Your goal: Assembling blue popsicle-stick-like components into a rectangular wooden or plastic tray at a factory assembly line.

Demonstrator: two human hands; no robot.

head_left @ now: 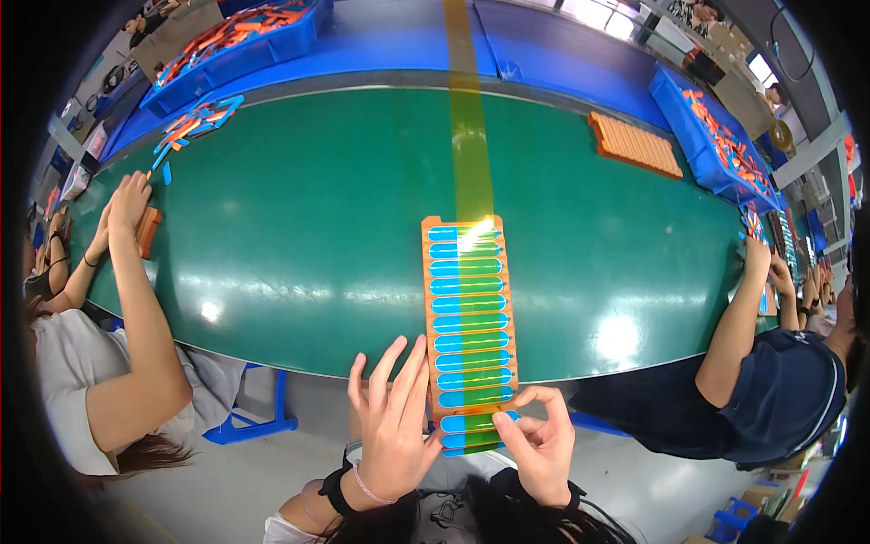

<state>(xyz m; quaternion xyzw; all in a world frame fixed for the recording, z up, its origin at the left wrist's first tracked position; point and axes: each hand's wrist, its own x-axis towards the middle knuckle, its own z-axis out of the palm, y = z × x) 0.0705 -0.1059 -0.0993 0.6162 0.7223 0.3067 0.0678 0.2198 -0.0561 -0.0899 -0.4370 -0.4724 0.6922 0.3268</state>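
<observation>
In front of me an orange ridged rack (428, 290) holds a column of blue oblong pieces with rounded ends (446, 306). A translucent yellow tape (467, 136) comes from the far side and lies lengthwise over them. At the rack's near end, a few blue pieces (453, 423) hang past its edge under the tape. My left hand (390, 422) rests along the rack's left side, fingers stretched out and apart. My right hand (541, 444) is at the near right corner, thumb and index finger closing on the right end of a taped blue piece.
The rack stands on a green table (308, 199). Blue bins (245, 59) (716, 150) of orange and blue pieces stand far left and far right. Another orange rack (634, 145) lies at the far right. Co-workers sit on both sides, a forearm (140, 281) reaching in at left.
</observation>
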